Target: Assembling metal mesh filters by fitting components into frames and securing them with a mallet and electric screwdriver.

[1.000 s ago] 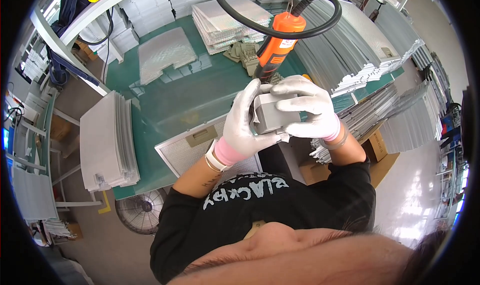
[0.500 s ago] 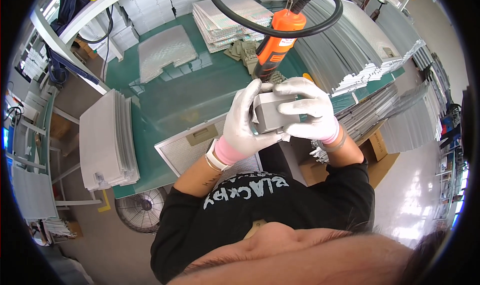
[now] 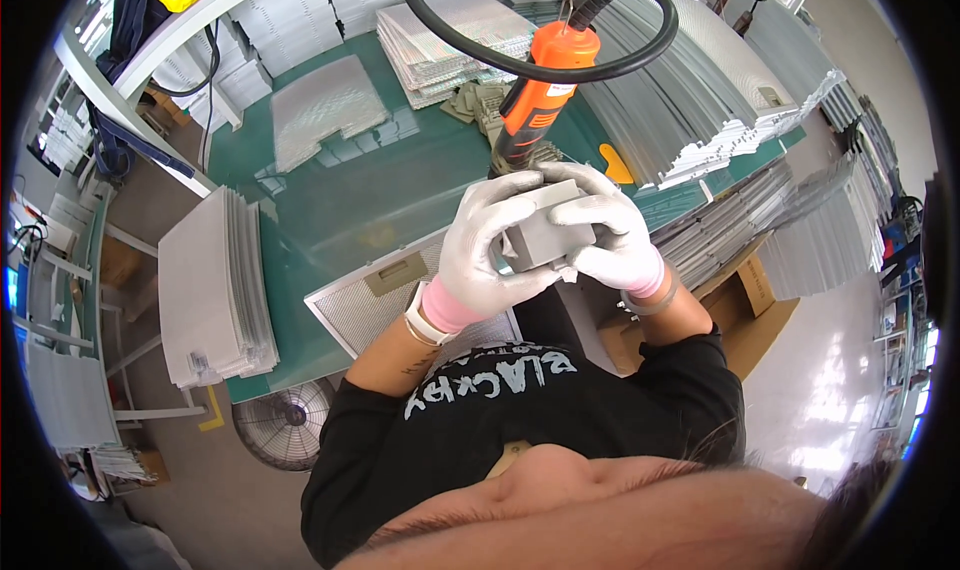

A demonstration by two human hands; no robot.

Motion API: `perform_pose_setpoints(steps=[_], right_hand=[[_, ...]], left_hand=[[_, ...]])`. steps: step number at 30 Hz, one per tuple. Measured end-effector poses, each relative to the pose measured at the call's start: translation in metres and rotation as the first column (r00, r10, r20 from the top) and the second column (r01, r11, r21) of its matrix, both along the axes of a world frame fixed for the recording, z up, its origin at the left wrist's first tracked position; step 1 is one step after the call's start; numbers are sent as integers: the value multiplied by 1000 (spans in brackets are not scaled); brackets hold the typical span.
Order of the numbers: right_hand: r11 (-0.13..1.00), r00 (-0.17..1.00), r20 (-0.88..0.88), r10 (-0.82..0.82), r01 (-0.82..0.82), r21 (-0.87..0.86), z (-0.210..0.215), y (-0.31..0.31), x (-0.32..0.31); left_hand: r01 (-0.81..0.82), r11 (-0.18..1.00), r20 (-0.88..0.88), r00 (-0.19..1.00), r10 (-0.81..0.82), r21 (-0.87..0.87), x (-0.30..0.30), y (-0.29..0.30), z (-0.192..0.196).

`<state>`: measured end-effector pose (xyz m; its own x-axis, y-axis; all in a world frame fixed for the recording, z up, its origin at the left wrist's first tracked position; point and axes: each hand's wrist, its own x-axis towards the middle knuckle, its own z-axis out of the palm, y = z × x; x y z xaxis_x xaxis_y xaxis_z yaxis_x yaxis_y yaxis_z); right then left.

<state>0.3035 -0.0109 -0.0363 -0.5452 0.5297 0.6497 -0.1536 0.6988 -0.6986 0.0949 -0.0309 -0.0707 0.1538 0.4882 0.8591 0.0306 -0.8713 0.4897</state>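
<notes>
Since the earlier frames little had moved: our hands kept the grey block at the same spot, only shifting slightly around it. Our left hand (image 3: pixel 487 245), in a white glove with a pink cuff, wrapped its grip around the left side of the grey block (image 3: pixel 545 235), fingers curled over its top. Our right hand (image 3: pixel 610 235), gloved alike, closed on the block's right side. We held the block above the near edge of the green bench (image 3: pixel 330 200), just under the tip of the orange power screwdriver (image 3: pixel 538 95) hanging on its black cable (image 3: pixel 470 40). A metal mesh filter panel (image 3: pixel 375 295) lay at the bench's near edge below our left wrist. Stacked grey sheets (image 3: pixel 205 290) rested beside the bench's left end.
</notes>
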Motion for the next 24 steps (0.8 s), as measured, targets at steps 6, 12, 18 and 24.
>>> perform_pose_setpoints(steps=[6, 12, 18, 24], right_hand=[[999, 999, -42, -31, 32, 33, -9, -2, 1], [996, 997, -39, -62, 64, 57, -4, -3, -5], [991, 994, -29, -104, 107, 84, -9, -3, -5], [993, 995, -21, -97, 99, 69, -8, -7, -4]], left_hand=[[182, 979, 52, 983, -178, -87, -6, -7, 6], [270, 930, 350, 920, -174, -248, 5, -15, -1], [280, 873, 454, 888, -76, -400, 11, -20, 11], [372, 826, 546, 832, -96, -422, 14, -16, -2]])
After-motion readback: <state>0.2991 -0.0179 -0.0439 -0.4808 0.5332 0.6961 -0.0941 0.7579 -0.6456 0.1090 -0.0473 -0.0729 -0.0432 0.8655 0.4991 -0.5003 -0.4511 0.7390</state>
